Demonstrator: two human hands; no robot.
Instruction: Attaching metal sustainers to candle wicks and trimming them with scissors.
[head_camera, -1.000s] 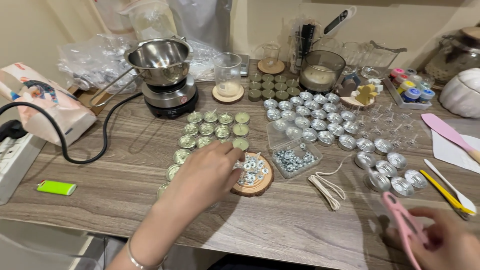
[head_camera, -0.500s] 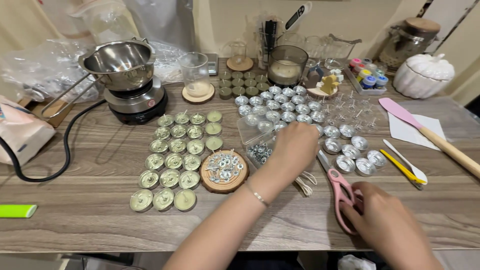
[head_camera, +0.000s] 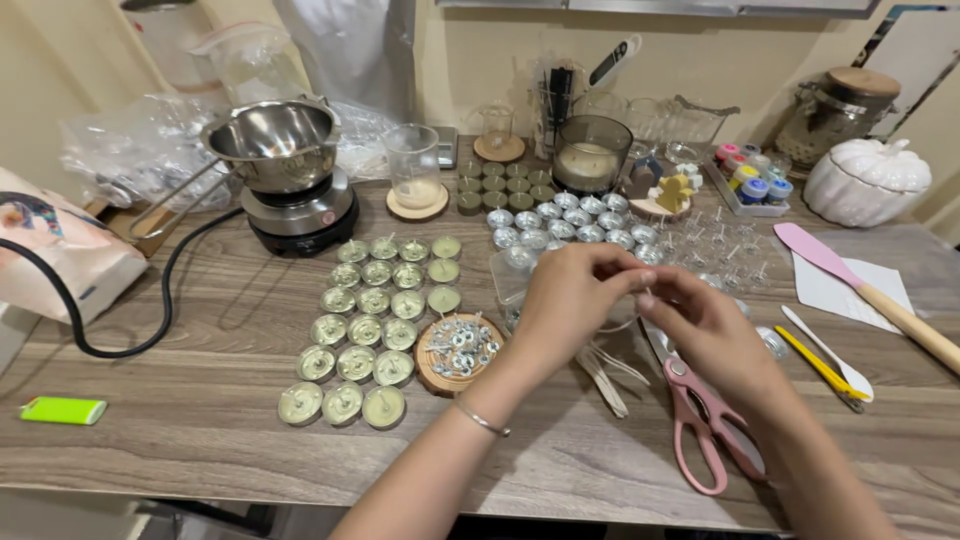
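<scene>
Wick string (head_camera: 605, 368) pinched between both hands above the tabletop (head_camera: 200, 430) — left hand (head_camera: 570, 295) and right hand (head_camera: 700, 325) fingertips closed on its thin end, rest trailing down. Pink scissors (head_camera: 705, 430) lie just beside the right hand, wooden coaster (head_camera: 458, 350) of metal tabs left.

I count eighteen filled tealight candles (head_camera: 372, 330) in front of me, one wooden disc (head_camera: 432, 366) of metal tabs, one pair of pink scissors (head_camera: 706, 425), one green lighter (head_camera: 62, 410), one white pumpkin jar (head_camera: 866, 181).
</scene>
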